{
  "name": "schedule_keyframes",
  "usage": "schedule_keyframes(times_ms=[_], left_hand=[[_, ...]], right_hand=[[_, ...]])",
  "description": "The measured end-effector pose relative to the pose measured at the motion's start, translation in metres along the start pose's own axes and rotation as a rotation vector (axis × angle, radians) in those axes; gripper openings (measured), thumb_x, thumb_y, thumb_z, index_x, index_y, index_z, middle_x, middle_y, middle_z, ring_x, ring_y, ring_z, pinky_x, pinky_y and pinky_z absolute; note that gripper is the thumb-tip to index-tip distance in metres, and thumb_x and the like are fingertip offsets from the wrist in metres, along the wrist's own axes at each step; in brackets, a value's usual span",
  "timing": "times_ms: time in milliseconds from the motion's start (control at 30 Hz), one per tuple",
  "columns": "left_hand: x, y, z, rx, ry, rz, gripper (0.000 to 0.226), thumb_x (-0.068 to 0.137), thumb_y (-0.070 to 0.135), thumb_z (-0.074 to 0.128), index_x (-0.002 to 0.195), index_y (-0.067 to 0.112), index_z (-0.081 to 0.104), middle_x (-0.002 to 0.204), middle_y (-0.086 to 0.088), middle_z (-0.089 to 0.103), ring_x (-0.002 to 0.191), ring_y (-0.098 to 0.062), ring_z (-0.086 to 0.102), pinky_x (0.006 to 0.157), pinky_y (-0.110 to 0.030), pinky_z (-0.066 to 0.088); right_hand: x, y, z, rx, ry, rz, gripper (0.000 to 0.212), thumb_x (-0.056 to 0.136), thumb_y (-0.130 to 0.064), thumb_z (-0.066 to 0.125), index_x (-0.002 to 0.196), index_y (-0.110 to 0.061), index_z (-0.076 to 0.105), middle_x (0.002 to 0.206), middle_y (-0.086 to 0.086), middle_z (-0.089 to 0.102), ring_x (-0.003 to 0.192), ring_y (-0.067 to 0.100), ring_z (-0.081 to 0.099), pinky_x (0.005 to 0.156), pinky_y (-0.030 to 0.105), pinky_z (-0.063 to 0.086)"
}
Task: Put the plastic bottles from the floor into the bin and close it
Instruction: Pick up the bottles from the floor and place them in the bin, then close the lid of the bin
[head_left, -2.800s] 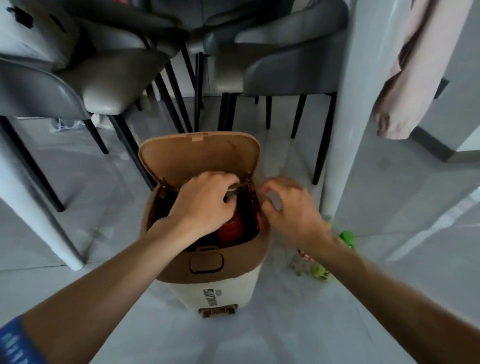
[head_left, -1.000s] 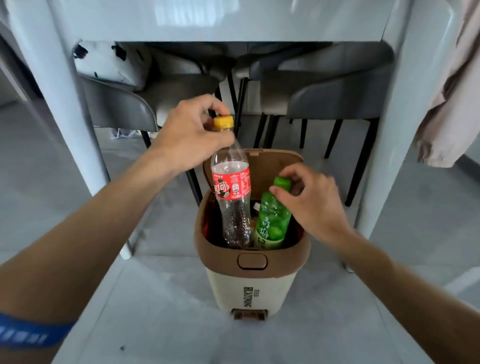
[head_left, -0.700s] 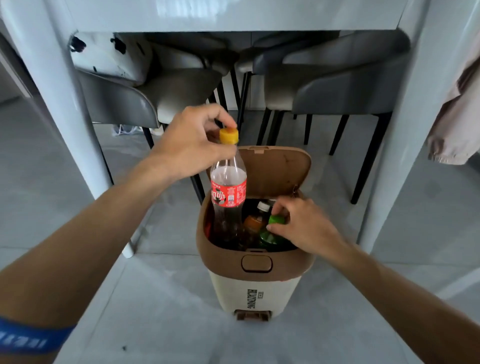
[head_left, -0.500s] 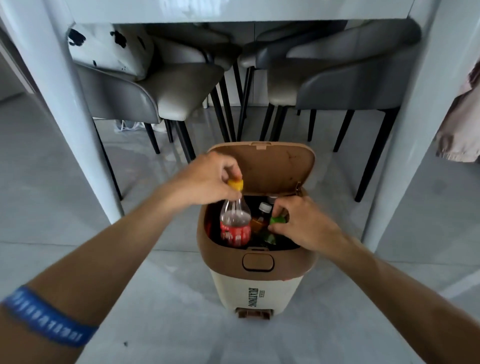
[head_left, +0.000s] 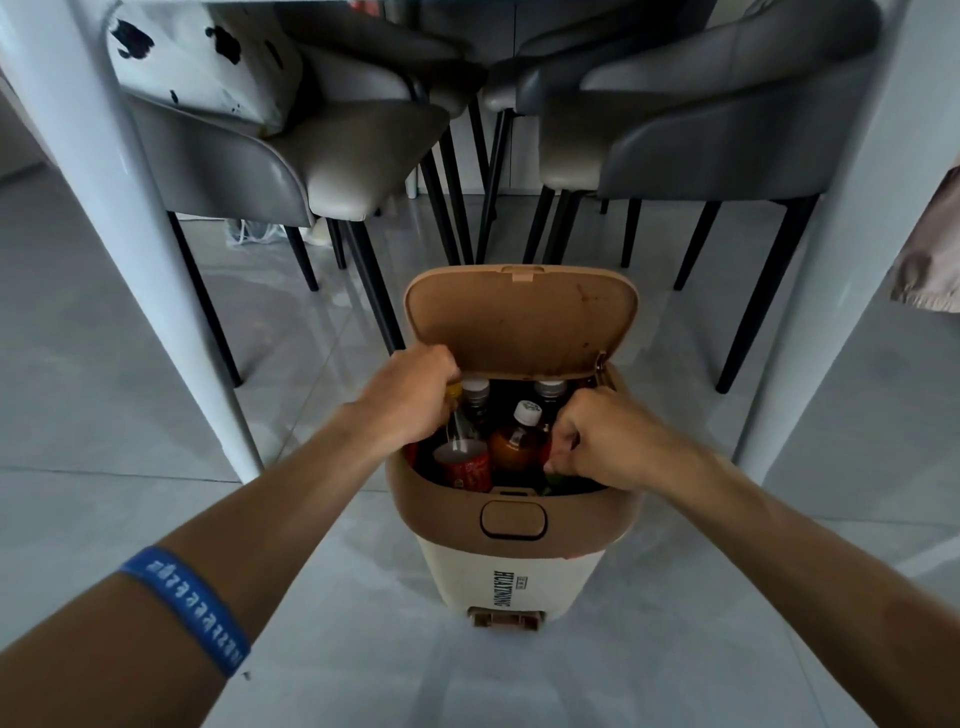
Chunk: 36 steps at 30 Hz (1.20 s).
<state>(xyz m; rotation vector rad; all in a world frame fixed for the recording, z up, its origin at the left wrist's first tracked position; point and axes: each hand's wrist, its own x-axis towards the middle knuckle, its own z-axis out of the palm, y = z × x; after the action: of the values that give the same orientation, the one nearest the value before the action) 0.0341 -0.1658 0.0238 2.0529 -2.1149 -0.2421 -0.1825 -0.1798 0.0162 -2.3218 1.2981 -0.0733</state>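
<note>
A tan and cream pedal bin (head_left: 511, 566) stands on the floor with its lid (head_left: 519, 319) up. Several bottles stand upright inside. My left hand (head_left: 410, 397) is shut on the yellow-capped neck of the red-label bottle (head_left: 465, 465) at the bin's left. My right hand (head_left: 602, 441) reaches into the right side, closed over the green bottle (head_left: 558, 480), of which only a sliver shows. Between my hands stands an amber bottle (head_left: 517, 444) with a white cap. Two more capped bottles (head_left: 475, 395) stand behind it.
Grey chairs (head_left: 332, 150) with black legs stand behind the bin under a white table. White table legs (head_left: 130, 218) rise on both sides. A pink cloth (head_left: 930, 244) hangs at the right edge. A cushion lies on the left chair.
Both hands have lowered the red-label bottle and the green bottle down into the bin. The view has tilted down and come closer.
</note>
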Motion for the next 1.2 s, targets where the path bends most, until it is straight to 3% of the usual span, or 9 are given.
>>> schedule_keyframes(times_ms=[267, 433, 567, 700, 767, 867, 967, 1100, 1200], left_hand=[[-0.007, 0.019, 0.002, -0.073, -0.219, 0.079, 0.022, 0.073, 0.032, 0.086, 0.077, 0.021, 0.067, 0.083, 0.007, 0.065, 0.079, -0.016, 0.061, 0.066, -0.030, 0.042], [-0.013, 0.010, 0.010, 0.122, -0.175, 0.097, 0.010, 0.083, 0.014, 0.073, 0.080, 0.016, 0.064, 0.095, -0.005, 0.064, 0.091, -0.024, 0.063, 0.072, -0.029, 0.046], [-0.020, 0.002, 0.002, 0.051, -0.219, 0.116, 0.020, 0.089, 0.031, 0.069, 0.077, 0.016, 0.071, 0.089, -0.002, 0.065, 0.072, -0.011, 0.056, 0.061, -0.027, 0.043], [-0.016, -0.011, -0.026, -0.113, 0.105, 0.038, 0.027, 0.089, 0.026, 0.062, 0.066, 0.013, 0.069, 0.065, 0.000, 0.068, 0.057, -0.009, 0.061, 0.056, -0.026, 0.044], [-0.017, -0.028, -0.036, -0.327, 0.356, -0.150, 0.021, 0.088, 0.020, 0.060, 0.070, 0.015, 0.070, 0.072, -0.006, 0.072, 0.066, -0.020, 0.068, 0.061, -0.030, 0.052], [-0.020, -0.043, -0.039, -0.677, 0.514, -0.210, 0.018, 0.096, 0.019, 0.053, 0.106, 0.015, 0.068, 0.109, -0.018, 0.070, 0.102, -0.037, 0.066, 0.088, -0.052, 0.055], [-0.029, -0.036, -0.041, -0.696, 0.345, 0.004, 0.045, 0.097, 0.042, 0.047, 0.141, 0.031, 0.049, 0.144, -0.003, 0.052, 0.129, -0.017, 0.048, 0.108, -0.041, 0.038], [-0.050, -0.025, -0.043, -0.503, 0.339, 0.169, 0.053, 0.093, 0.055, 0.043, 0.135, 0.027, 0.056, 0.131, 0.001, 0.064, 0.123, -0.010, 0.055, 0.101, -0.019, 0.038], [-0.077, -0.026, -0.034, -0.371, 0.304, 0.281, 0.050, 0.096, 0.048, 0.042, 0.128, 0.017, 0.063, 0.125, -0.001, 0.067, 0.119, -0.016, 0.058, 0.102, -0.038, 0.045]], right_hand=[[-0.004, 0.003, 0.010, -0.038, -0.091, -0.061, 0.009, 0.081, -0.022, 0.074, 0.072, -0.023, 0.076, 0.079, -0.010, 0.073, 0.078, 0.005, 0.063, 0.077, 0.027, 0.052], [-0.005, 0.010, 0.010, -0.001, 0.299, -0.076, 0.006, 0.085, -0.031, 0.069, 0.080, -0.028, 0.072, 0.086, -0.008, 0.068, 0.088, 0.014, 0.059, 0.078, 0.035, 0.049], [-0.013, 0.014, 0.003, 0.097, 0.494, -0.106, 0.006, 0.086, -0.024, 0.066, 0.084, -0.023, 0.072, 0.089, -0.008, 0.070, 0.085, 0.011, 0.061, 0.081, 0.039, 0.051], [-0.023, 0.010, -0.004, 0.209, 0.879, -0.127, 0.012, 0.089, -0.019, 0.061, 0.102, -0.020, 0.061, 0.097, -0.007, 0.062, 0.083, 0.008, 0.059, 0.072, 0.033, 0.054], [-0.024, 0.008, -0.011, 0.233, 1.025, -0.127, 0.033, 0.089, -0.023, 0.059, 0.121, -0.020, 0.049, 0.116, -0.001, 0.053, 0.101, 0.013, 0.054, 0.083, 0.032, 0.050], [-0.017, 0.006, -0.027, 0.199, 0.919, -0.118, 0.063, 0.091, -0.044, 0.053, 0.145, -0.022, 0.029, 0.149, 0.006, 0.039, 0.137, 0.019, 0.034, 0.111, 0.037, 0.027], [-0.014, 0.004, -0.029, 0.185, 0.762, -0.126, 0.066, 0.093, -0.056, 0.044, 0.148, -0.026, 0.025, 0.145, 0.004, 0.044, 0.135, 0.019, 0.037, 0.110, 0.039, 0.025], [-0.030, 0.007, -0.019, 0.105, 0.793, -0.206, 0.050, 0.094, -0.055, 0.040, 0.131, -0.023, 0.047, 0.121, 0.001, 0.059, 0.113, 0.018, 0.050, 0.098, 0.038, 0.035], [-0.046, 0.014, -0.003, -0.003, 0.761, -0.255, 0.045, 0.095, -0.054, 0.039, 0.119, -0.020, 0.057, 0.116, 0.000, 0.063, 0.109, 0.019, 0.054, 0.094, 0.042, 0.039]])
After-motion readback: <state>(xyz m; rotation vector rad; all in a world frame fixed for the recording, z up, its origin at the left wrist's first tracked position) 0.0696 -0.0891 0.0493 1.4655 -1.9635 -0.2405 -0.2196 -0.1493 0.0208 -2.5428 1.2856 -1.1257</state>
